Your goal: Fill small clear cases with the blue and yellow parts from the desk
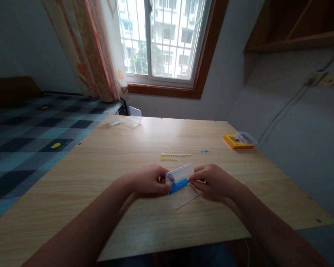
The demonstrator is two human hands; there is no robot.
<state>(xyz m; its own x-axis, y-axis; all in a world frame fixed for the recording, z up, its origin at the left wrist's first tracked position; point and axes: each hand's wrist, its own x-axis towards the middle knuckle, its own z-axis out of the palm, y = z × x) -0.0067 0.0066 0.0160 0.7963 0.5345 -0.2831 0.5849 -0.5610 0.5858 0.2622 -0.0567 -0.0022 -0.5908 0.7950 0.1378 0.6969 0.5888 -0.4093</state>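
A clear plastic box (180, 200) with its lid raised is tilted between my two hands, low over the middle of the table. Inside it lies a row of blue pieces (179, 185), packed side by side. My left hand (149, 180) grips the box at its left side, thumb in front and fingers behind. At the right end of the blue row, the fingertips of my right hand (211, 178) are pinched together; whatever is between them is too small to make out. Beyond the box are rows of small cream pieces (176, 155), yellow pieces (168, 159) and several blue pieces (205, 151).
Two clear plastic boxes with raised lids, one of them a box (133, 121) near the far left corner, stand on the wooden table (144, 230). An orange and yellow box (238, 141) with a clear lid (247, 138) on it lies at the right edge. A bed (44, 122) adjoins the left side.
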